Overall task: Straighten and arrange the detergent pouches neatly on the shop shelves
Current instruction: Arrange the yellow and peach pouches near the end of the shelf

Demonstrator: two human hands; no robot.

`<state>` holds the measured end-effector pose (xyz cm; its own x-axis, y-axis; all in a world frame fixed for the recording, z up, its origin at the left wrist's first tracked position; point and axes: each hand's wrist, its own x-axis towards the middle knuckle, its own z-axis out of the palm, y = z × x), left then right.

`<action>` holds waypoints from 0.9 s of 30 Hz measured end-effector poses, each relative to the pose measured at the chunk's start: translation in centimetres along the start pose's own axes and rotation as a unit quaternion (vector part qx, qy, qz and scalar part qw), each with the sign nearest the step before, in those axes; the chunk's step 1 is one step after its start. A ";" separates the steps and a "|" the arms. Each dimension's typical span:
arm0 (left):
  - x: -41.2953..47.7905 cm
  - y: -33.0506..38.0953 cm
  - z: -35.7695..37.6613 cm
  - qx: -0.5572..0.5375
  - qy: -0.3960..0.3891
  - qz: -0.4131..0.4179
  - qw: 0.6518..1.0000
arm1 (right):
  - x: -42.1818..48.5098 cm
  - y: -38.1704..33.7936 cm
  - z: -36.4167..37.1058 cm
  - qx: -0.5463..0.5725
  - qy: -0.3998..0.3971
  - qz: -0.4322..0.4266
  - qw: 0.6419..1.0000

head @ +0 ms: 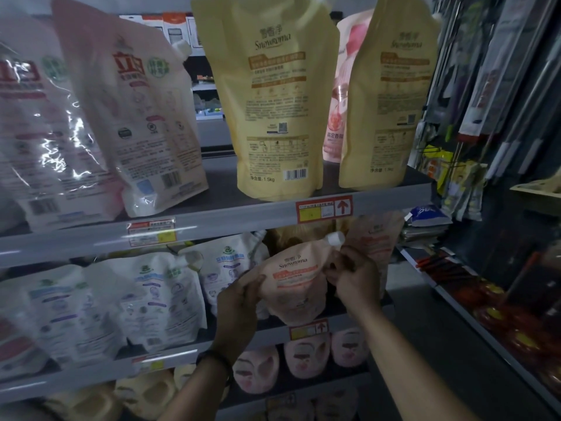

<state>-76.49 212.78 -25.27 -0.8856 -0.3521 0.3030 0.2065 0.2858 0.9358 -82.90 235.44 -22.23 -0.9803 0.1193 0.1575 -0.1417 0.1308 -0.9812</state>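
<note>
A peach Snowroma pouch with a white cap stands at the front of the middle shelf. My left hand grips its left edge. Just under the cap, my right hand pinches the upper right corner. Another peach pouch stands behind it to the right. White pouches with blue print fill that shelf's left side. On the top shelf stand two yellow Snowroma pouches, a pink pouch between them, and white-pink pouches leaning at the left.
Pink bottles and pale yellow bottles sit on the lower shelves. To the right, a side rack holds hanging tools and packets, a blue-white bag, and red items on a low shelf.
</note>
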 end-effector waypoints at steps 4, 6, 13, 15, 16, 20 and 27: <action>-0.9 1.8 -0.7 0.058 0.040 0.036 0.997 | -1.2 -1.7 0.1 0.052 0.011 0.017 0.998; -1.3 3.4 -1.0 0.056 0.053 0.030 0.997 | -1.8 -2.5 0.1 0.037 0.019 0.007 0.999; -1.8 7.7 -3.0 -0.003 0.094 0.031 0.995 | -2.9 -6.0 0.2 -0.059 0.049 -0.071 0.995; -1.8 9.0 -3.7 -0.003 0.113 0.058 0.992 | -3.2 -7.4 0.2 -0.075 0.058 -0.087 0.992; -1.8 9.7 -4.0 0.000 0.124 0.077 0.989 | -3.4 -8.1 0.3 -0.070 0.050 -0.091 0.992; -1.3 12.3 -5.9 0.032 0.155 0.145 0.977 | -4.1 -11.7 0.5 -0.051 -0.002 -0.107 0.993; -0.5 17.4 -8.8 0.060 0.216 0.233 0.946 | -4.7 -18.2 1.1 -0.043 -0.017 -0.136 0.990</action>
<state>-68.82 210.05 -7.57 -0.4518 -0.4875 0.7471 0.4608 0.5896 0.6634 -75.89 231.43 -5.25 -0.9113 0.0359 0.4103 -0.3910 0.2373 -0.8893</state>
